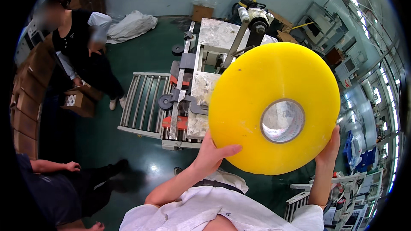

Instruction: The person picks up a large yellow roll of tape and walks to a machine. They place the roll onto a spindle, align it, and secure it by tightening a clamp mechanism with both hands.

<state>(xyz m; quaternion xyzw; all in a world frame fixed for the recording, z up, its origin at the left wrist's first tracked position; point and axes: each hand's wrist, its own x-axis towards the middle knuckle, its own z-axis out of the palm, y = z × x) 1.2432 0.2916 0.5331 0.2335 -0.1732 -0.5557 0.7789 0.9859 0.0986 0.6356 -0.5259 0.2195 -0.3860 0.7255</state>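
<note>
A large roll of yellow packing tape (pixel 244 102) is held up in front of me, its flat side facing me. Its cardboard core (pixel 300 122) is open, and a pale surface shows through the hole. My left hand (pixel 214 154) grips the lower left rim, with the thumb lying on the flat side. On the lower right rim, my right hand (pixel 329 147) grips the roll, its fingers mostly hidden behind it. Behind the roll stands a carton-sealing machine (pixel 205 85), partly covered by it, with a raised arm (pixel 237 42) at its top.
A roller conveyor (pixel 145 102) adjoins the machine on the left. Beyond it, a person (pixel 85 47) stands by an open carton (pixel 81 102); stacked cartons (pixel 28 102) line the left side. Another person (pixel 51 188) is at lower left. A white sack (pixel 132 25) lies by the wall.
</note>
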